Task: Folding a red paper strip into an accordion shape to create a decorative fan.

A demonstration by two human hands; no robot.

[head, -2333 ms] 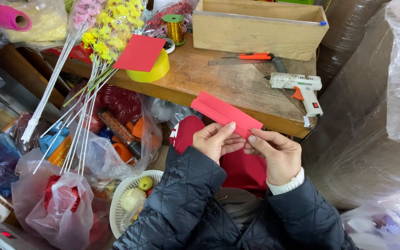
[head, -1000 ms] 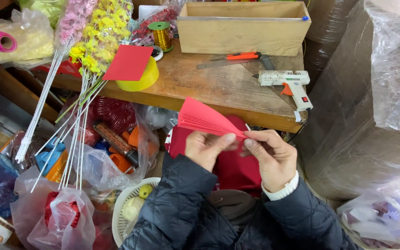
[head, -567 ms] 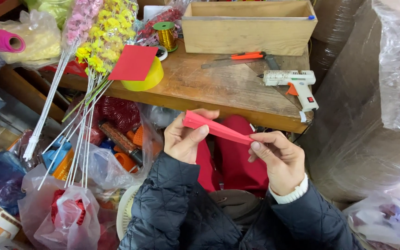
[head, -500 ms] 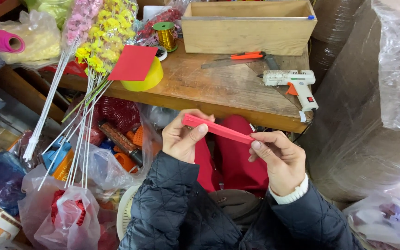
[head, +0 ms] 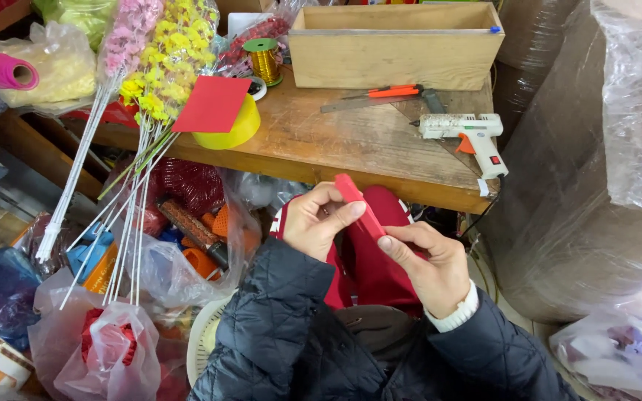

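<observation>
I hold a folded strip of red paper (head: 360,206) between both hands, just below the front edge of the wooden table (head: 336,141). My left hand (head: 319,225) pinches the strip's upper end with thumb and fingers. My right hand (head: 429,263) grips its lower end, with the fingertips pressed along the fold. The strip is narrow and tilts down to the right. Red cloth (head: 377,260) lies on my lap behind the paper.
On the table lie a white glue gun (head: 466,134), an orange-handled cutter (head: 388,94), a wooden box (head: 395,44), a gold ribbon spool (head: 265,59) and a red sheet (head: 213,104) on a yellow roll. Artificial flower stems (head: 135,134) lean at the left, over bags of supplies.
The red paper went from a wide flat sheet to a fan shape and then to a narrow strip. My hands have drawn closer together and the paper now tilts more steeply.
</observation>
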